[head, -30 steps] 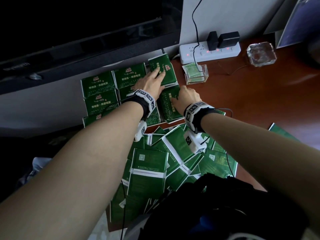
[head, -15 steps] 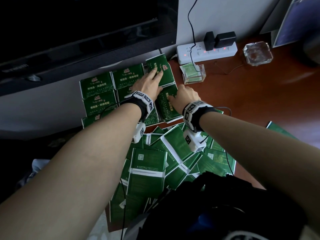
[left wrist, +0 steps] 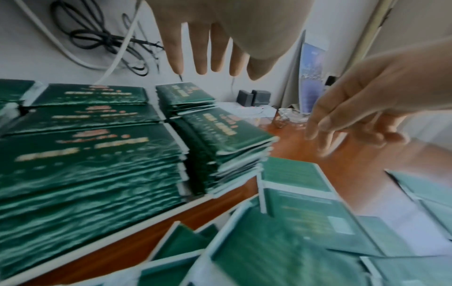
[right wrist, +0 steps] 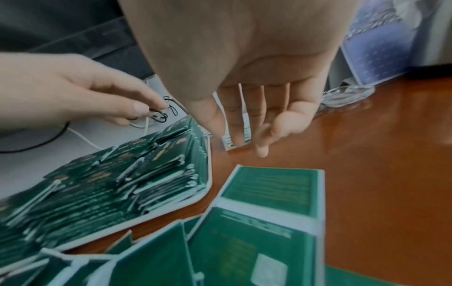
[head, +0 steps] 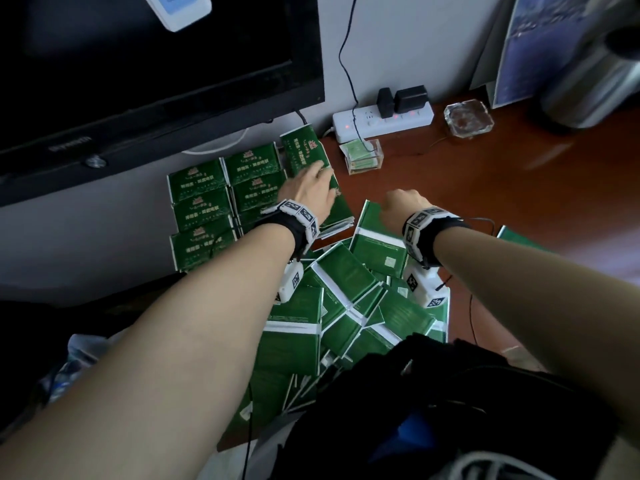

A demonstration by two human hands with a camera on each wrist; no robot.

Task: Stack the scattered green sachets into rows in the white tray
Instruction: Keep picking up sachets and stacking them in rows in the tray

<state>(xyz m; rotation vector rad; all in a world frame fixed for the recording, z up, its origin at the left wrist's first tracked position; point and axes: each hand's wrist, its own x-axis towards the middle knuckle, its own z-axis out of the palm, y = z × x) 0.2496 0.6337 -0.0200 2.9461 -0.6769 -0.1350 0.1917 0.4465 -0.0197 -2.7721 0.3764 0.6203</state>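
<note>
The stacked sachets (head: 207, 209) stood in rows in the white tray (right wrist: 171, 211) at the far left of the surface (head: 485, 209), and the left hand (head: 308, 192) hovered over the rightmost stack (head: 304, 154) with fingers straight, holding nothing. To its right the right hand (head: 403, 204) hung empty with fingers loosely bent above the loose sachets (head: 346, 299) (most lay printed face down). The sound move, I judged, was to pinch the nearest loose sachet (head: 377, 244) by its long edges, turn it face up and square it on that stack

glossy green sachets (head: 202, 183), polished wooden table (head: 502, 188)
</note>
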